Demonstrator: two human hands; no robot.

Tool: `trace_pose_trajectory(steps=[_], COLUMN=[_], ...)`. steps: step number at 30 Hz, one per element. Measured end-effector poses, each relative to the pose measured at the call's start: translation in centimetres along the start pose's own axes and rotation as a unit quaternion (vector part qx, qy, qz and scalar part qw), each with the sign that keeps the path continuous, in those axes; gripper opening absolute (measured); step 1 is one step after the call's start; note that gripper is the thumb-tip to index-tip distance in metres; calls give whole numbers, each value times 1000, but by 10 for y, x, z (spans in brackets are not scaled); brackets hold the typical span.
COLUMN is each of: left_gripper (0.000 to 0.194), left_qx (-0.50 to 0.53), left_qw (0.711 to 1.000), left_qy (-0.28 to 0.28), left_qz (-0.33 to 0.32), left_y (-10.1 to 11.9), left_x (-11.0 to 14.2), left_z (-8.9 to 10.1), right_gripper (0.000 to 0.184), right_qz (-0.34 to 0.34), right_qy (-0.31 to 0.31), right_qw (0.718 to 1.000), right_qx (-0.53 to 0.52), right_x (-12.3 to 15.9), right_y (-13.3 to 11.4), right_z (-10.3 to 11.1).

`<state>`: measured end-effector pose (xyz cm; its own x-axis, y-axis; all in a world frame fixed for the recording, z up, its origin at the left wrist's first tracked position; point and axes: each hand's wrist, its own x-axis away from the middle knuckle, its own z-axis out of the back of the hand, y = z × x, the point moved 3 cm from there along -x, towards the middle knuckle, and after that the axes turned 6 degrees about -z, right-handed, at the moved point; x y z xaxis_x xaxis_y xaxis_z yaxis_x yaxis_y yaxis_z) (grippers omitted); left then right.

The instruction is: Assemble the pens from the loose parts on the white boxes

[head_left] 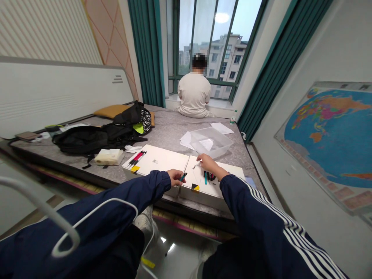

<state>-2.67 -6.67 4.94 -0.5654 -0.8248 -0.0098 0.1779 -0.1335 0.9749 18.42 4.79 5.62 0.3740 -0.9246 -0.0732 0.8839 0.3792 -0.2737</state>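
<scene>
Nearest, a white cable (pixel 37 207) loops across the left side, over dark blue sleeves that reach forward to two white boxes on the bed. The left hand (pixel 176 178), at the near edge where the boxes meet, has its thumb and fingers closed on a small teal and black piece (pixel 183 177), which is held tilted just above the surface. The right hand (pixel 209 164), well apart from the left, reaches over the right white box (pixel 190 179) with fingers bent and tips pointing down to the left; whether they pinch something small there cannot be told. Under and beside its wrist, on that box top, lie a teal strip (pixel 205 178) and a cluster of black parts (pixel 209 176) with a little red among them, while a small dark bit lies near the fingertips. A yellow and black sticker (pixel 195 187) marks the front edge. On the left white box (pixel 162 159), several red, black and white pens (pixel 137 159) lie side by side at the left end, behind a yellow sticker (pixel 135 169). What the boxes contain does not show. To their left sits a tissue pack (pixel 109 157). Beyond the boxes stands a clear plastic bin (pixel 222 149); white paper shows through it, either inside or underneath. Farther off are a black backpack (pixel 84 140), a bottle (pixel 233 117) and, by the window, a seated person (pixel 194 93) facing away.
</scene>
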Motion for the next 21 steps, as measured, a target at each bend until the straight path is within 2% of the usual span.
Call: trace_pose_trajectory(steps=[5, 8, 15, 21], left_gripper=[19, 23, 22, 20], left_qx=[-158, -209, -197, -186], left_qw=[987, 977, 980, 982], left_qy=[-22, -31, -8, 11], left_qz=[-19, -28, -39, -40], left_y=[16, 31, 42, 55], left_x=[0, 0, -3, -4], left_z=[-5, -9, -10, -14], right_gripper=[19, 16, 17, 25], right_qz=[-61, -81, -66, -61], right_qy=[-20, -36, -52, -11], right_qw=[998, 996, 996, 998], right_qx=[21, 27, 17, 14], right_x=[16, 25, 24, 22], right_y=[50, 64, 51, 50], right_z=[22, 25, 20, 17])
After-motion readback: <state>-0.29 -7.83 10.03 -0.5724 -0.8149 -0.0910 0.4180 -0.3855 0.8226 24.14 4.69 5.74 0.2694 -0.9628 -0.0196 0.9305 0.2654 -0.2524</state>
